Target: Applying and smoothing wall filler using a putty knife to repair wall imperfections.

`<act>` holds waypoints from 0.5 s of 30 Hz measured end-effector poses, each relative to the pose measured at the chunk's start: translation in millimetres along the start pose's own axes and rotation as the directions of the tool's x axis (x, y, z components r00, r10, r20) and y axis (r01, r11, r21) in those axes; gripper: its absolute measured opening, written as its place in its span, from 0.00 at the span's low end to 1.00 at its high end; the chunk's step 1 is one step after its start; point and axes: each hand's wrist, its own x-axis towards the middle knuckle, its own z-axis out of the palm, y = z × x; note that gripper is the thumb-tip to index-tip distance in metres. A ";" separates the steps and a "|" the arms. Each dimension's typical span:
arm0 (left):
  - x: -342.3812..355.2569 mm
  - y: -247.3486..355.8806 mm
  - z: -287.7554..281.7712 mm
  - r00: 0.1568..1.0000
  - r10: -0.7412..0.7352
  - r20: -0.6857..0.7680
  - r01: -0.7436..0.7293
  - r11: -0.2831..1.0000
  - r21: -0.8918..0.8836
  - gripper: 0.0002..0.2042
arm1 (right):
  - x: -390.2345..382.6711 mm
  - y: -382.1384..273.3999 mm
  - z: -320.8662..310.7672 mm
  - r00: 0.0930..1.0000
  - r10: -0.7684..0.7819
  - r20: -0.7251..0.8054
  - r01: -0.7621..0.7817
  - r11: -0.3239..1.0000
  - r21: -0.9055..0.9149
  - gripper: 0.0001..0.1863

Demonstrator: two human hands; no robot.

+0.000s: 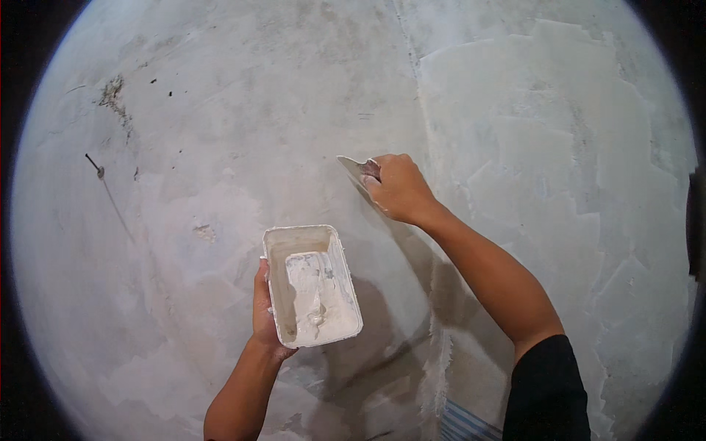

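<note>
My left hand (266, 309) grips a white rectangular plastic tub (351, 294) from its left side and underneath; most of its fingers are hidden behind the tub. Wet white filler (318, 298) is smeared over the bottom of the tub. Above and to the right, my right hand (399, 187) is closed round the handle of a putty knife (354, 169), whose wide blade points up and left against the grey wall (294, 110). Whether the blade's edge touches the wall, I cannot tell.
Layered pale patches of filler (529, 147) cover the wall at the right. A nail (94, 165) sticks out at the left, below a dark rough crack (114, 99). A small chipped spot (204, 233) lies left of the tub. Blue striped material (467, 424) shows at the lower edge.
</note>
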 end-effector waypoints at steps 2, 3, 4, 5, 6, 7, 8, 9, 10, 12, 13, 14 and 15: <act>-10.1 4.3 -2.8 1.000 0.009 -0.027 -0.009 1.000 0.012 0.39 | -11.3 -10.4 -4.0 0.999 0.011 0.039 -0.014 0.997 0.074 0.13; -8.2 3.5 -6.5 0.999 0.014 -0.041 -0.013 1.000 0.010 0.39 | -12.7 -11.5 -6.0 0.999 0.008 0.054 -0.015 0.992 0.129 0.13; -4.8 0.4 -10.3 0.998 0.041 -0.037 -0.041 0.999 -0.005 0.39 | -15.7 -9.8 -5.8 0.998 0.004 0.067 -0.013 0.991 0.133 0.13; -3.7 -1.9 -12.0 0.997 0.079 -0.028 -0.079 0.997 -0.020 0.39 | -20.8 -10.1 -7.3 0.997 0.033 0.063 -0.052 0.943 0.330 0.13; -2.8 -4.6 -12.5 0.995 0.093 -0.034 -0.094 0.995 -0.028 0.39 | -26.7 -11.1 -7.4 0.996 0.065 0.068 -0.090 0.856 0.509 0.13; -3.6 -6.3 -12.7 0.996 0.077 -0.054 -0.078 0.997 -0.014 0.39 | -35.8 -14.5 -4.8 0.995 0.048 0.084 -0.084 0.855 0.511 0.13; -2.8 -8.7 -18.2 0.997 0.045 -0.065 -0.045 0.999 -0.009 0.39 | -52.1 -17.4 0.1 0.989 0.118 0.090 -0.149 0.745 0.650 0.12; -5.8 -11.1 -27.0 0.998 0.052 -0.026 -0.051 0.998 0.032 0.39 | -69.7 -22.0 9.5 0.976 0.187 0.111 -0.204 0.607 0.768 0.11; -6.5 -14.0 -36.9 0.999 0.048 -0.025 -0.048 0.999 0.010 0.39 | -86.3 -24.7 21.8 0.974 0.190 0.121 -0.215 0.620 0.754 0.11; -15.5 -22.3 -55.1 0.997 0.064 -0.052 -0.061 0.997 0.045 0.38 | -124.1 -31.4 45.7 0.944 0.327 -0.038 -0.121 0.453 0.883 0.10; -15.0 -27.9 -62.3 0.997 0.070 -0.044 -0.069 0.997 0.026 0.38 | -140.3 -31.2 56.0 0.948 0.317 -0.039 -0.121 0.470 0.874 0.10; -15.0 -32.9 -69.7 0.994 0.098 -0.046 -0.098 0.995 0.009 0.38 | -155.3 -31.6 67.7 0.933 0.344 -0.108 -0.085 0.502 0.861 0.10; -5.2 -39.7 -78.5 0.992 0.123 -0.027 -0.124 0.992 -0.007 0.38 | -164.6 -25.2 79.5 0.909 0.367 -0.198 -0.036 0.543 0.839 0.10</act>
